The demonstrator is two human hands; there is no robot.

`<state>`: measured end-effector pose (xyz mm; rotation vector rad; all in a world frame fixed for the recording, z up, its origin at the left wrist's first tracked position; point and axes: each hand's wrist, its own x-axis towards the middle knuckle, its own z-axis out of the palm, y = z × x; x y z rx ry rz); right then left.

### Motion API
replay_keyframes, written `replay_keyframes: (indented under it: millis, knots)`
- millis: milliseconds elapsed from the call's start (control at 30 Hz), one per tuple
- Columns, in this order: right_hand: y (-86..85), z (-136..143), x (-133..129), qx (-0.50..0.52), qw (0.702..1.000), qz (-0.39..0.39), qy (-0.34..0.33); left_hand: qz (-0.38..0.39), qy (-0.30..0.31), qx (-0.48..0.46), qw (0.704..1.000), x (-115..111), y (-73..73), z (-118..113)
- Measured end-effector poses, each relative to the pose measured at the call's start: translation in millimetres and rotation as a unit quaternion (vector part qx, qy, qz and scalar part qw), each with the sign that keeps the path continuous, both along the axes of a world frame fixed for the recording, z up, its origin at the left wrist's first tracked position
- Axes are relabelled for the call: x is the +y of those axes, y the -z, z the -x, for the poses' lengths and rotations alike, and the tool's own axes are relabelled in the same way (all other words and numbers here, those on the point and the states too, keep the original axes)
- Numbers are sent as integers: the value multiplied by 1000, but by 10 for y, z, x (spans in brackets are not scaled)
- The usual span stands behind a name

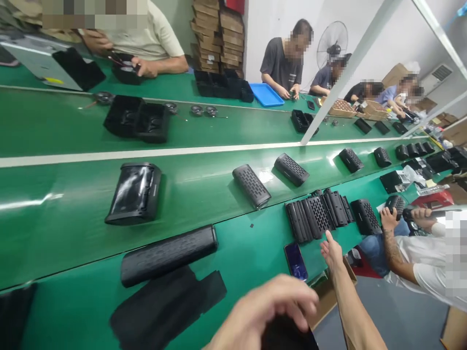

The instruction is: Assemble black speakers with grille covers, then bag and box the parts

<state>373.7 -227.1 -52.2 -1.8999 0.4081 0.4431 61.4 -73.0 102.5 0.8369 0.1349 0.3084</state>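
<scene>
At the bottom, my left hand (266,311) curls its fingers over a dark thing (288,335); the frame's edge cuts it off, so its kind is unclear. My right hand (332,250) reaches forward, open, fingers extended, beside a row of black perforated speaker covers (317,218). Whether its fingertips touch the covers I cannot tell. A phone (296,261) lies just left of that hand. Farther left are a long black speaker housing (170,255) and a flat black sheet (164,306), both on the green bench.
Beyond the bench, a green belt (197,194) carries a glossy black housing (134,193) and several perforated black speakers (251,186). At right sits a co-worker in a white shirt (404,248). More people work across the belt. A white post (339,82) slants upward.
</scene>
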Motion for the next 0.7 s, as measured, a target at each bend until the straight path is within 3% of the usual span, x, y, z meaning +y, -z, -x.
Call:
replay_keyframes:
  millis: [133, 300, 467, 700]
  knots:
    - [269, -71, 109, 137, 986, -66, 63, 77, -50, 124, 988, 207, 405, -229]
    - [430, -59, 164, 169, 969, -136, 116, 143, -108, 257, 950, 229, 880, -6]
    - [467, 69, 135, 116, 960, -199, 158, 153, -150, 299, 930, 242, 1042, 126]
    - [420, 117, 195, 25, 944, -283, 169, 163, -157, 307, 924, 181, 1150, 78]
